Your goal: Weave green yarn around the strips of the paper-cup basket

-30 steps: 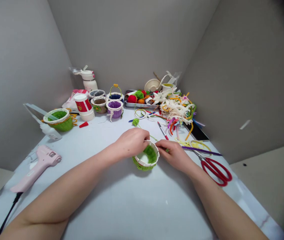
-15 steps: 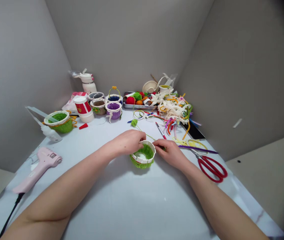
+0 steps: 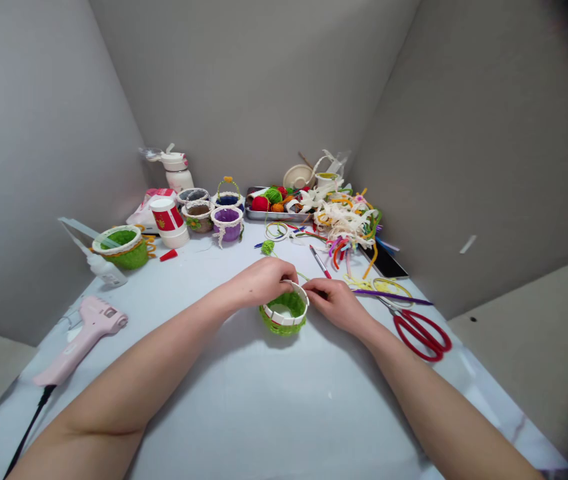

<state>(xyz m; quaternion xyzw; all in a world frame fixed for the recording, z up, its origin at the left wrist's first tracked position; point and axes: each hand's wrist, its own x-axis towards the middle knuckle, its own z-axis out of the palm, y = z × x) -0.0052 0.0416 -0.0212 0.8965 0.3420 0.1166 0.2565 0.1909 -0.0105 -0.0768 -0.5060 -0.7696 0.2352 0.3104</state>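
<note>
A small paper cup wrapped in green yarn (image 3: 285, 312) sits on the white table (image 3: 264, 413) between my hands, its white slit rim showing. My left hand (image 3: 263, 281) curls over the cup's far left rim, fingers closed on it. My right hand (image 3: 333, 303) pinches at the cup's right rim, where a thin green yarn strand (image 3: 304, 275) runs off to a little green yarn ball (image 3: 267, 247) further back.
Red scissors (image 3: 421, 330) and a purple stick lie at the right. A pink glue gun (image 3: 84, 330) rests at the left, near a green basket (image 3: 120, 246). Several small yarn baskets, a red-white cup (image 3: 169, 218), a yarn tray (image 3: 274, 203) and pipe cleaners crowd the back.
Both hands stay on the cup and have only shifted slightly around its rim. The view has tilted a little, so everything sits marginally elsewhere in the picture.
</note>
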